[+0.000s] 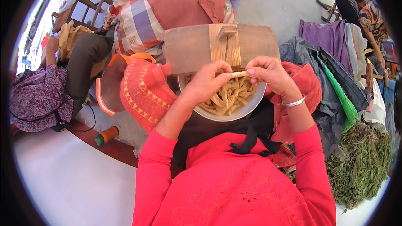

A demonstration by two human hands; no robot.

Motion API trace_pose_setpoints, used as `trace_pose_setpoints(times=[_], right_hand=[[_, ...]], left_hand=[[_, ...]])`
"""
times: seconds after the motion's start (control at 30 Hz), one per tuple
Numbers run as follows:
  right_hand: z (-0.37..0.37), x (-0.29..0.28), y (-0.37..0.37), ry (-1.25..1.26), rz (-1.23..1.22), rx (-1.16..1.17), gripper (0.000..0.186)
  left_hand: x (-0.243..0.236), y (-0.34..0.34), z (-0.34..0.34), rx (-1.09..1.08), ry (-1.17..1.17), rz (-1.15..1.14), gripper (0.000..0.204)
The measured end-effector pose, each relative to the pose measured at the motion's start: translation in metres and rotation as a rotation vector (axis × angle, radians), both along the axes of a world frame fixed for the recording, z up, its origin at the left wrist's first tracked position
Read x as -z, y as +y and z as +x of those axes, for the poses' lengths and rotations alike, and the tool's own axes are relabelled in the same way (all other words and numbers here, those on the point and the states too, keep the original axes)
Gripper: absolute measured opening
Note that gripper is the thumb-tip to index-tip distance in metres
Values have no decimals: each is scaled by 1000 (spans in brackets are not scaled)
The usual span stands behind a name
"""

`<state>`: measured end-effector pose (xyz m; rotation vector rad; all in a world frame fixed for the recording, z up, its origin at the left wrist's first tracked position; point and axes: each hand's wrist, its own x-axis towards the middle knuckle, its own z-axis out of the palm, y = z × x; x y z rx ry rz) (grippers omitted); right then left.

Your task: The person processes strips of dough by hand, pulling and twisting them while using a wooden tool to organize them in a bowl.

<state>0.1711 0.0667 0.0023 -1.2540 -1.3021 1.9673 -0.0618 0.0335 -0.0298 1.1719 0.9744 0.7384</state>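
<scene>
My left hand (213,79) and my right hand (268,77) both pinch a short, pale tan strip (239,73) stretched between their fingertips. Below them sits a white-rimmed bowl (222,118) holding several tan, twisted strips (226,98). Just beyond the bowl lies a wide wooden board (186,48), with a lighter wooden piece (215,50) across it carrying a small block and a thin rod. Red cloths flank the bowl, the left one (140,92) with a yellow pattern and the right one (305,88) plain.
A co-worker's bare arm (51,52) and floral garment (39,96) are at left, near an orange-edged container (111,92), a wooden chair (90,4) and an orange cylinder (106,136). Checked and red cloths (176,0) lie ahead. Purple cloth (318,37), dark sheeting (310,121) and dried plants (356,163) crowd the right.
</scene>
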Motion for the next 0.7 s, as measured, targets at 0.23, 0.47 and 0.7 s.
trace_pose_setpoints(times=[0.23,0.47,0.7], right_hand=[[-24,18,12,-128,238,128,10],[-32,55,21,-517,680,145,13],[-30,23,-8,-672,1263,151,10]], left_hand=[[-1,36,-19,-110,237,154,13],[30,52,-8,-234,537,307,13],[28,16,-8,-306,271,124,10]])
